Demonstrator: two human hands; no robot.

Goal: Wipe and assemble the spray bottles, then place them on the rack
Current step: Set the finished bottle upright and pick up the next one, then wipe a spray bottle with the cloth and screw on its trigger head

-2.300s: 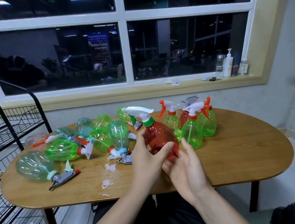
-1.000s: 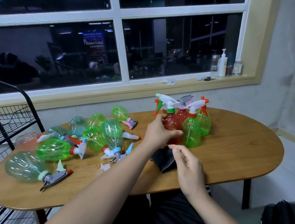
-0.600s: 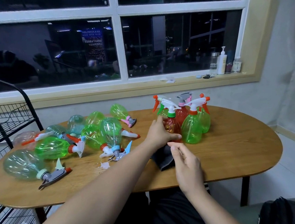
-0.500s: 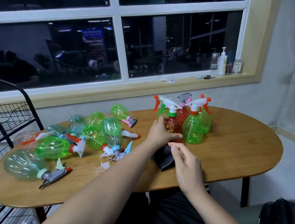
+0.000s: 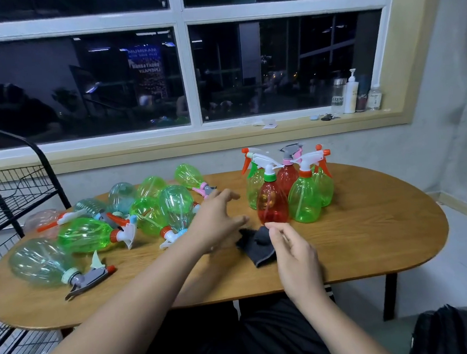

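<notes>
A red spray bottle (image 5: 271, 201) with a white trigger and green collar stands upright at the front of a cluster of upright bottles (image 5: 305, 198) on the wooden table (image 5: 373, 235). My left hand (image 5: 216, 223) hovers just left of it with fingers spread, holding nothing. My right hand (image 5: 292, 248) hangs with loosely curled fingers over the edge of a dark grey cloth (image 5: 256, 244) lying on the table; whether it pinches the cloth I cannot tell. Several green and clear bottles (image 5: 90, 237) lie on their sides at the left.
A black wire rack (image 5: 6, 202) stands off the table's left end. The window sill behind carries small bottles (image 5: 350, 93). A dark bag (image 5: 460, 329) sits on the floor at lower right.
My left hand set the red bottle upright in front of the standing group, let go of it and drew back to the left. The cloth now lies on the table.
</notes>
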